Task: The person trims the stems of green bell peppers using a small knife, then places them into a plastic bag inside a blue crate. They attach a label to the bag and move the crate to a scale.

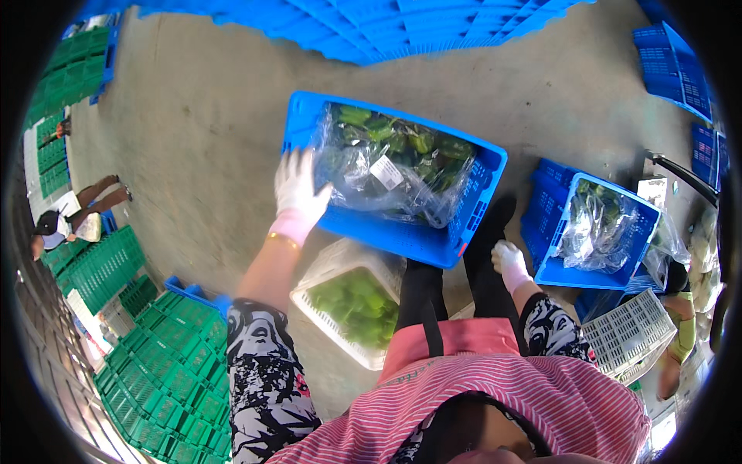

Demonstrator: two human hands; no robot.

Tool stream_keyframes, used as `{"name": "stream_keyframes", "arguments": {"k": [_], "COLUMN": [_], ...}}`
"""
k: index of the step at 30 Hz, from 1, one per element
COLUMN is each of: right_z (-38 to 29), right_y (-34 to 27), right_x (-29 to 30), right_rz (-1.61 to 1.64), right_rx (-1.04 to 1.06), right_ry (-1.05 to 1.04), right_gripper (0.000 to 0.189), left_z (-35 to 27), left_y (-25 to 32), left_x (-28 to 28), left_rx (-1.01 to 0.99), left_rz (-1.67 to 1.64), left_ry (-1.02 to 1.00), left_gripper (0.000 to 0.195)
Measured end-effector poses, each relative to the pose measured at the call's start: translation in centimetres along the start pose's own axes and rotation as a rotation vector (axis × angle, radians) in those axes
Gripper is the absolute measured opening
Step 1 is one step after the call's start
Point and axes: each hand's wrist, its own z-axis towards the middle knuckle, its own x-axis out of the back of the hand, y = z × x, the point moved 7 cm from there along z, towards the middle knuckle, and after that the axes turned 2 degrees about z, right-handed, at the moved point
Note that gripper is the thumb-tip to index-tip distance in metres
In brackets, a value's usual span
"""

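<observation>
A blue plastic crate [371, 232] is before me, tilted in view. Inside lies a clear plastic bag [353, 174] of green peppers [420, 142], with a white printed label [386, 172] on the plastic. My left hand [298, 188], in a white glove, is at the crate's left rim with fingers spread; whether it presses on the rim is unclear. My right hand [510, 264], also gloved, hangs beside my leg between this crate and another blue crate [550, 238]. Its fingers look loosely curled, and nothing shows in them. That second crate holds bagged green produce [600, 226].
A white crate of green vegetables [356, 307] stands by my feet. Stacked green crates [168, 377] are at lower left, blue crates [359, 29] along the top. A white crate [629, 333] and a person's arm [681, 327] are at right; another person [64, 223] is far left.
</observation>
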Motion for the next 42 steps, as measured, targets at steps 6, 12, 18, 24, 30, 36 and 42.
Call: {"name": "stream_keyframes", "arguments": {"k": [6,12,18,24,30,36,42], "right_z": [8.9,9.8,9.5,9.6,8.6,5.1,-11.7], "right_y": [-5.6,-5.4,-5.8,-5.9,-5.9,-10.2,-17.8], "right_x": [-5.0,-6.0,-6.2,-5.5,-1.5,3.1,6.1], "right_rz": [-0.001,0.089,0.145,0.106,-0.007,-0.004,-0.087], "right_rx": [0.338,0.314,0.25,0.271,0.206,0.152,0.397], "right_ry": [0.296,0.716,0.71,0.686,0.657,0.519,0.311], "right_gripper": [0.053,0.016,0.018,0.012,0.027,0.037,0.033], "left_z": [-6.9,0.6,7.1,6.9,3.0,-2.2,-8.7], "left_y": [-15.8,-23.0,-24.5,-22.5,-16.3,-8.8,-2.1], "left_x": [-16.4,-19.8,-21.5,-19.9,-11.0,-3.5,5.8], "left_rx": [0.456,0.577,0.774,0.876,0.663,0.659,0.751], "left_rz": [-0.049,-0.208,-0.723,-0.778,-0.841,-0.869,-0.929], "left_ry": [-0.197,-0.019,-0.05,-0.167,-0.184,-0.172,-0.008], "left_gripper": [0.088,0.09,0.068,0.058,0.047,0.05,0.05]}}
